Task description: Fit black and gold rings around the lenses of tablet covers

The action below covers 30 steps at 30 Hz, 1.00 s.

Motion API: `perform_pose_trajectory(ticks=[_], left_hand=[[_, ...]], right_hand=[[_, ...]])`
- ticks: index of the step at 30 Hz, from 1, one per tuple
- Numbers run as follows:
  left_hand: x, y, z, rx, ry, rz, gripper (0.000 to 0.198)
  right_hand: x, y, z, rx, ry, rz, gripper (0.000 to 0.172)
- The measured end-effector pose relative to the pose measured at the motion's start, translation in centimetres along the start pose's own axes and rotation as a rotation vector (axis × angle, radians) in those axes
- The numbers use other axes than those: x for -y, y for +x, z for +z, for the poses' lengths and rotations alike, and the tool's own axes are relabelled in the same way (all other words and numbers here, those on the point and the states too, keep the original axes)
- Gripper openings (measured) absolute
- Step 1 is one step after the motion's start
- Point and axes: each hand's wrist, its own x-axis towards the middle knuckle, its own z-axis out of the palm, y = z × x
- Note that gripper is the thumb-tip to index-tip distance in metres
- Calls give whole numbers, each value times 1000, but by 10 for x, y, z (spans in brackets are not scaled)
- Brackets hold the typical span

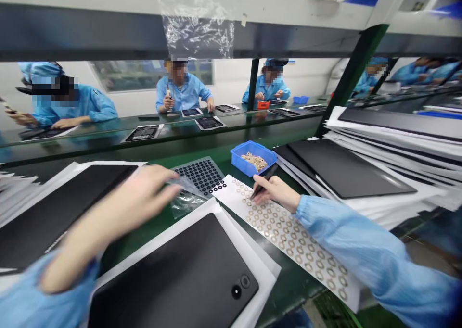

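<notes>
My right hand (276, 191) holds dark tweezers (264, 180), their tips over a white sheet (288, 232) with rows of tan rings. My left hand (149, 193), blurred by motion, hovers beside a clear sheet with black rings (200, 174) and a clear plastic film (186, 203); its fingers are apart with nothing visible in them. A black panel with two round camera spots (176, 275) lies on white paper in front of me. Behind the ring sheet stands a blue bin (249, 160) with small tan rings inside.
Another black panel (72, 203) lies on paper at the left. Black panels (342, 167) and white sheets are stacked at the right. A shelf (108, 30) runs overhead, with a green post (350, 78). Several people in blue work across the bench.
</notes>
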Motion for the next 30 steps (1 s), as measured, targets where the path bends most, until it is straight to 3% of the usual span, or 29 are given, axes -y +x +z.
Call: perform_pose_trajectory(ticks=[2, 4, 6, 9, 15, 19, 23, 27, 30], left_hand=[[-62, 20, 41, 142, -54, 320, 30], [-94, 34, 76, 224, -86, 486, 24], [-100, 41, 101, 244, -122, 524, 25], [-88, 42, 120, 213, -156, 498, 31], [-81, 40, 128, 190, -146, 496, 33], [-83, 41, 129, 195, -130, 493, 33], [-82, 42, 135, 200, -115, 513, 34], [-78, 46, 137, 158, -112, 516, 33], [-75, 32, 121, 76, -149, 547, 30]], right_hand=[[-10, 8, 5, -38, 29, -81, 35], [-20, 14, 10, -84, 17, -138, 31], [-28, 16, 13, -145, -37, -172, 29], [-35, 12, 15, -226, -161, -246, 28], [-40, 16, 13, -206, -253, -278, 27], [-32, 13, 13, -177, -138, -284, 33], [-12, -34, 23, -53, -102, -251, 36], [-4, -97, 44, 126, -136, -9, 33], [-18, -126, 60, 64, -11, 70, 32]])
